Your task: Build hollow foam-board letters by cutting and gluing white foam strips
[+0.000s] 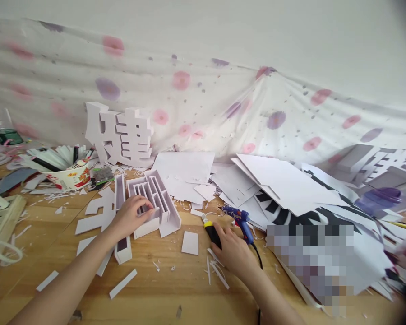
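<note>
My left hand (132, 215) rests over a white foam-board letter shape (164, 203) with raised walls, its bent fingers at the inner strips. What those fingertips grip, if anything, is too small to tell. My right hand (230, 246) is closed round a black and yellow cutter (211, 233) that lies low over the wooden table. Just beyond it is a blue glue gun (238, 219) with a black cable. Between my hands lies a small white rectangle (190, 243). Flat white cut-outs (99, 215) are left of the letter shape.
A finished white character (122, 135) stands by the patterned curtain. At left are a paper bowl (69, 176) full of strips and a wooden frame (5, 230). White sheets (284, 180) pile up at right. Scraps litter the table (162, 293).
</note>
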`<action>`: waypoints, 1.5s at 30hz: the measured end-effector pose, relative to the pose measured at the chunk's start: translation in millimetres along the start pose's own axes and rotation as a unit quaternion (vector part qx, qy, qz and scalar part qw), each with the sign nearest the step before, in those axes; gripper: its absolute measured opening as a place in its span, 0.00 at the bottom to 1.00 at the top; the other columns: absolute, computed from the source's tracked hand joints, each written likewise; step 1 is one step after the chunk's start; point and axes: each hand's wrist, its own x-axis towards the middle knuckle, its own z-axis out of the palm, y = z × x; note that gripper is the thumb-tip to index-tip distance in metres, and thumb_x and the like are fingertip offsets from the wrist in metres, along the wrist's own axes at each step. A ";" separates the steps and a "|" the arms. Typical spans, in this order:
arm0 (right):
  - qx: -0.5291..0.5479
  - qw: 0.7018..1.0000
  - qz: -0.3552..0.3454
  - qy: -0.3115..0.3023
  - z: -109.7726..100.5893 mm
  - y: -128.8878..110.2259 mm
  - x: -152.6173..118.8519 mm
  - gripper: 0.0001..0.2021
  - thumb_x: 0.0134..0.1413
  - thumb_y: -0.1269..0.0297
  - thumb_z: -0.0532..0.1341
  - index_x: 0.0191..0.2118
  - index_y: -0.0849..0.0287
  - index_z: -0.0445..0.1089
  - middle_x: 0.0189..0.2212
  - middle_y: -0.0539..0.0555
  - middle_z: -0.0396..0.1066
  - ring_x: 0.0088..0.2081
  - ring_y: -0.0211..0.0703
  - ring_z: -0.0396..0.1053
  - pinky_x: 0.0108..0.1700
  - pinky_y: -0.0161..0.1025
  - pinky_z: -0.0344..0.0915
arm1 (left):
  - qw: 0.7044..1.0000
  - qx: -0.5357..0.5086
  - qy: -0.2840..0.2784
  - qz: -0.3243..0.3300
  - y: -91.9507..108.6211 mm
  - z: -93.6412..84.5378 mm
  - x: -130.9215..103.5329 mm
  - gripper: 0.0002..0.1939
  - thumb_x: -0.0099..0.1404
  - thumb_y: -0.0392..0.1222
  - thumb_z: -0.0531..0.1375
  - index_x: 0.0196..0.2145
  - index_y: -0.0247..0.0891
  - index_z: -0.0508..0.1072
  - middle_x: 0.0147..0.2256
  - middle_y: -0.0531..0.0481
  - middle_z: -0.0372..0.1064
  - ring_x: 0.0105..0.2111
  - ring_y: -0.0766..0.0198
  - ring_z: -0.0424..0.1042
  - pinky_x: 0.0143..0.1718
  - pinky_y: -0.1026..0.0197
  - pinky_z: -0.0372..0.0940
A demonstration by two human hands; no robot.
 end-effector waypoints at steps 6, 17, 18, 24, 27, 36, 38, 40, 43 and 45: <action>0.091 0.977 -0.012 0.193 6.3 50.9 -27.3 0.19 0.59 0.55 0.51 0.53 0.55 0.62 0.42 0.57 0.68 0.42 0.46 0.68 0.42 0.41 0.65 | 1.000 -0.003 -0.009 -0.006 -8.3 3.3 2.5 0.13 0.60 0.53 0.54 0.29 0.42 0.71 0.35 0.48 0.68 0.39 0.56 0.67 0.33 0.60 0.63; 0.027 0.896 0.348 0.274 6.7 210.6 -134.1 0.35 0.47 0.35 0.49 0.51 0.59 0.63 0.38 0.62 0.66 0.40 0.58 0.67 0.44 0.57 0.62 | 0.999 0.013 -0.031 -0.011 -18.8 6.6 3.5 0.13 0.61 0.54 0.52 0.32 0.44 0.70 0.38 0.49 0.68 0.41 0.56 0.67 0.37 0.58 0.62; 0.024 0.898 0.349 0.268 9.9 215.2 -138.1 0.36 0.46 0.35 0.49 0.51 0.59 0.63 0.38 0.62 0.65 0.41 0.59 0.66 0.45 0.57 0.62 | 0.999 0.011 -0.030 -0.014 -17.5 6.2 3.7 0.14 0.61 0.55 0.52 0.32 0.44 0.70 0.37 0.49 0.68 0.41 0.56 0.67 0.36 0.58 0.63; -0.004 0.909 0.331 0.253 26.9 215.4 -142.6 0.36 0.48 0.36 0.45 0.53 0.59 0.60 0.41 0.62 0.64 0.45 0.58 0.64 0.48 0.56 0.59 | 0.999 -0.009 -0.029 -0.032 -10.5 3.5 4.3 0.16 0.59 0.56 0.52 0.31 0.44 0.70 0.37 0.48 0.68 0.39 0.56 0.67 0.25 0.62 0.62; -0.002 0.907 0.336 0.253 29.1 211.9 -140.9 0.36 0.49 0.36 0.44 0.53 0.58 0.60 0.42 0.62 0.63 0.46 0.58 0.64 0.48 0.54 0.60 | 0.999 -0.011 -0.028 -0.031 -9.7 2.8 3.8 0.16 0.58 0.57 0.52 0.31 0.44 0.71 0.37 0.48 0.69 0.38 0.56 0.67 0.24 0.62 0.61; 0.002 0.913 0.315 0.259 27.1 215.8 -138.9 0.35 0.48 0.36 0.46 0.53 0.59 0.61 0.41 0.62 0.64 0.47 0.59 0.64 0.47 0.55 0.60 | 1.000 -0.002 -0.012 -0.008 -15.2 6.1 4.5 0.13 0.60 0.54 0.53 0.30 0.44 0.70 0.36 0.49 0.69 0.39 0.56 0.68 0.32 0.60 0.64; 0.015 0.910 0.323 0.260 18.6 211.0 -137.5 0.35 0.47 0.36 0.47 0.52 0.58 0.61 0.41 0.62 0.65 0.46 0.60 0.64 0.46 0.56 0.60 | 1.000 0.001 -0.004 0.001 -15.9 6.3 4.3 0.13 0.59 0.54 0.53 0.29 0.44 0.70 0.35 0.49 0.70 0.40 0.56 0.68 0.38 0.57 0.63; 0.038 0.904 0.323 0.275 7.1 197.2 -132.3 0.33 0.47 0.36 0.49 0.51 0.56 0.62 0.41 0.60 0.66 0.45 0.59 0.65 0.45 0.55 0.62 | 1.000 0.003 -0.002 0.003 -14.8 5.8 3.7 0.12 0.60 0.53 0.54 0.29 0.44 0.70 0.36 0.49 0.70 0.40 0.56 0.68 0.40 0.57 0.63; 0.093 0.908 0.259 0.315 -5.1 155.9 -113.8 0.28 0.50 0.41 0.51 0.50 0.54 0.63 0.41 0.58 0.67 0.41 0.53 0.67 0.41 0.49 0.65 | 1.000 0.006 -0.014 -0.010 -10.2 4.0 2.4 0.12 0.61 0.52 0.53 0.30 0.44 0.70 0.37 0.48 0.69 0.41 0.56 0.68 0.36 0.59 0.63; 0.140 0.927 0.148 0.316 -3.5 117.3 -95.5 0.24 0.53 0.46 0.53 0.50 0.55 0.63 0.39 0.58 0.68 0.39 0.49 0.68 0.40 0.45 0.66 | 1.000 0.005 -0.022 -0.021 -7.0 2.9 1.7 0.13 0.61 0.52 0.53 0.31 0.42 0.70 0.37 0.48 0.69 0.41 0.55 0.67 0.32 0.60 0.63</action>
